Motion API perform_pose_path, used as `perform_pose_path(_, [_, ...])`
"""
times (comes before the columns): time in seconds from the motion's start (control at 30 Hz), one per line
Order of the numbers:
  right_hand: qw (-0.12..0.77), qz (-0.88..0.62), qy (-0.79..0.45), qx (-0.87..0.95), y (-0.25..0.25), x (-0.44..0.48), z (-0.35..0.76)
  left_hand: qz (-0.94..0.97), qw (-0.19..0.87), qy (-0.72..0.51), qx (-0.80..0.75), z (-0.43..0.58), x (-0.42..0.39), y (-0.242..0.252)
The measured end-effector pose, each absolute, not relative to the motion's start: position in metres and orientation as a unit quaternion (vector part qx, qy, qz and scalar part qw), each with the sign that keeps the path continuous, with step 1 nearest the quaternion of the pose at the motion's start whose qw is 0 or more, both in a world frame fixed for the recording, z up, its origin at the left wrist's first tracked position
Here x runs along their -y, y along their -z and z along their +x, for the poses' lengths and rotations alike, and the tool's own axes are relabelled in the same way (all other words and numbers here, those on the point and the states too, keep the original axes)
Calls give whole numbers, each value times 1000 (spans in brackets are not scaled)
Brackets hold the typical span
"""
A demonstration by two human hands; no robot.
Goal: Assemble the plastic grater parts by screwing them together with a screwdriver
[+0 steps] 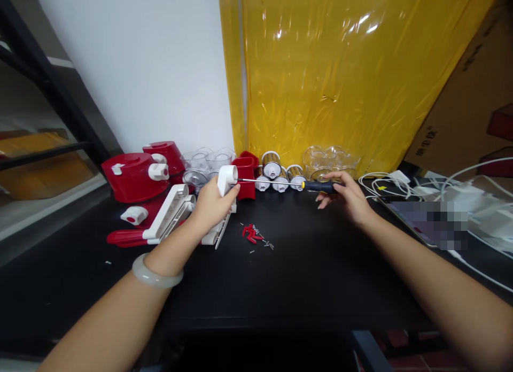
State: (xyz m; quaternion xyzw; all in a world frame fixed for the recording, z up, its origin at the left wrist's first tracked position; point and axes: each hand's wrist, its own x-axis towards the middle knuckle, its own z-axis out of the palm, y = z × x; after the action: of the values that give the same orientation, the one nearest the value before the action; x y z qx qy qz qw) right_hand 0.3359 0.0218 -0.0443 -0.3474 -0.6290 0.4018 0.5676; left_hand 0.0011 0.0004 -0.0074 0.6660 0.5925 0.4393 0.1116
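Note:
My left hand (211,205) is closed around a white plastic part (226,177) with a rounded end, held up above the table. A long screwdriver (317,186) with a black and yellow handle lies level between my hands. Its shaft tip meets the right side of the white part; whether it sits in a screw cannot be seen. My right hand (352,199) grips the end of the handle with some fingers, while others stick out below. Under the hands, small red plastic pieces (251,234) and several loose screws (269,245) lie on the black table (304,276).
At left stand red housings (132,177) with white knobs, beside white handle parts (168,214). Metal grater drums (271,164), clear plastic cups (208,159) and red parts (246,189) line the back. A tablet (412,219) and white cables (385,184) lie at right.

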Motion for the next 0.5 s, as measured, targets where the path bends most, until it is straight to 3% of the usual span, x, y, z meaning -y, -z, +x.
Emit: perform_pose_path(0.5, [563,-347,-416,624,38,-19,332,668,122,-427,-597,2,0,7])
